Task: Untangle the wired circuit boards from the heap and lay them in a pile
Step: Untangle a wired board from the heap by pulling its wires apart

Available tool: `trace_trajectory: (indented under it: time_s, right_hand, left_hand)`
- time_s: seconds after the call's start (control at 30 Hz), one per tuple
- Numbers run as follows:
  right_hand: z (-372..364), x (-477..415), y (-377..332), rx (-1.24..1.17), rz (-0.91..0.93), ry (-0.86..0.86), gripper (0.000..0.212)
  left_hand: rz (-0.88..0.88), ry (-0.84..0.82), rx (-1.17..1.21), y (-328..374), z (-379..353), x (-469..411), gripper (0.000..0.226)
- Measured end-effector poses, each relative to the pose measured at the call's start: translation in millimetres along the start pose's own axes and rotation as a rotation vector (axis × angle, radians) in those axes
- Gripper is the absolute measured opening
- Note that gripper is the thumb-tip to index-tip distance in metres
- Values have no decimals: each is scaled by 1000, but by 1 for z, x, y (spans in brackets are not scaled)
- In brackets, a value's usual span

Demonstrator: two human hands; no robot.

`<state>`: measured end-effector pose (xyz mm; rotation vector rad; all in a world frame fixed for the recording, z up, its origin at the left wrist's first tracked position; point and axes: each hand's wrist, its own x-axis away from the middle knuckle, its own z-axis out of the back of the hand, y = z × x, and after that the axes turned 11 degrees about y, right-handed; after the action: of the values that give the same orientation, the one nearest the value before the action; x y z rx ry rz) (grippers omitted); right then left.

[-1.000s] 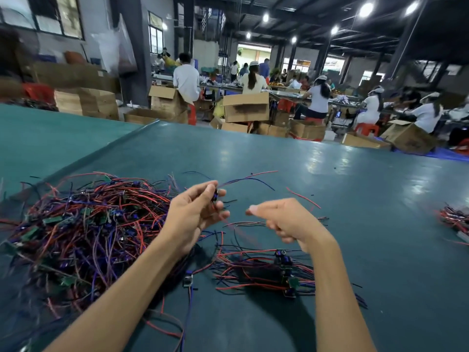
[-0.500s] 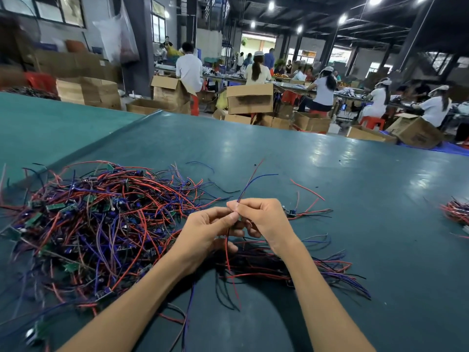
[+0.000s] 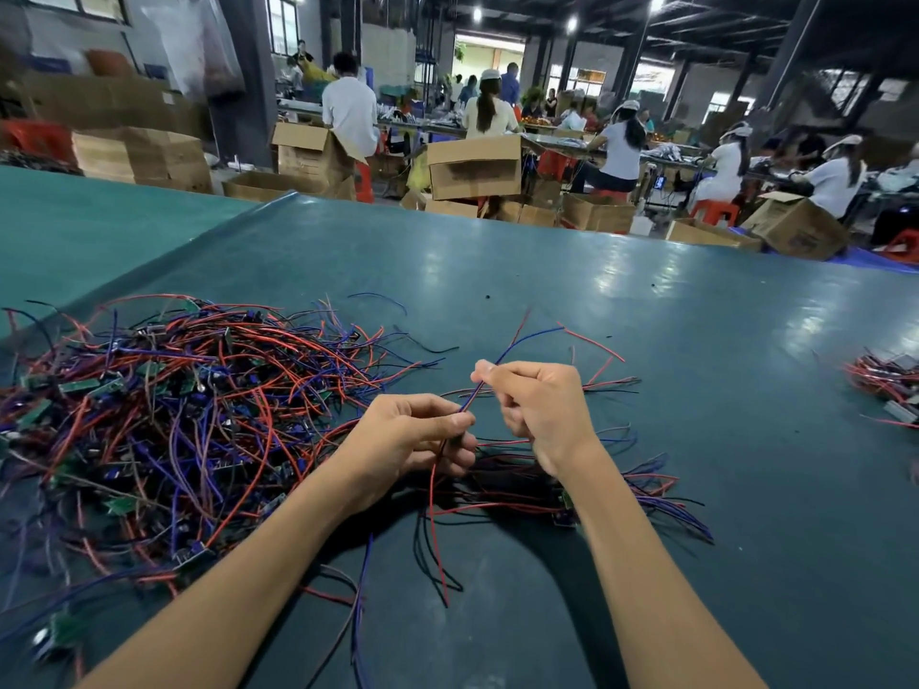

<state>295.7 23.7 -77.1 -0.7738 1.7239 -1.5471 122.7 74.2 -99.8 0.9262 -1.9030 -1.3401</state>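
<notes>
A tangled heap of wired circuit boards (image 3: 164, 420), red, blue and black leads with small green boards, covers the left of the green table (image 3: 646, 340). My left hand (image 3: 408, 445) pinches a bundle of wires (image 3: 437, 494) that hang down from it toward the table. Up and to the right, my right hand (image 3: 539, 415) pinches the blue and red leads (image 3: 517, 343) of the same bundle, which fan upward past its fingers. Under both hands lies a smaller pile of sorted boards (image 3: 587, 494), partly hidden by my right wrist.
Another small bunch of wired boards (image 3: 890, 385) lies at the table's right edge. Beyond the far edge stand cardboard boxes (image 3: 475, 166) and several seated people at work benches. A second green table (image 3: 74, 231) adjoins on the left.
My hands came together over the small pile, then the right hand slid up and right along the leads. The view tilted down slightly.
</notes>
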Motion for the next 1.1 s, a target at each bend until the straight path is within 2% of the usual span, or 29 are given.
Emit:
trace_trajectory:
  time_s: [0.1, 0.2, 0.43, 0.7, 1.0, 1.1]
  right_hand:
    - [9, -4, -6, -62, -11, 45, 21]
    - [18, -7, -11, -98, 3, 87, 29]
    - [31, -12, -14, -223, -19, 235, 22]
    - [23, -9, -17, -354, -184, 226, 23]
    - [27, -9, -21, -393, -246, 213, 25]
    - [28, -9, -21, -405, -257, 199, 32]
  left_hand:
    - [2, -27, -48, 0, 0, 0, 28]
    - [0, -72, -101, -2, -1, 2, 26]
    - [16, -130, -166, -1, 0, 4, 15]
    - [8, -165, -245, -1, 0, 6, 9]
    - [-15, -167, -222, -1, 1, 6, 12]
    - [-39, -178, -233, -1, 1, 6, 10]
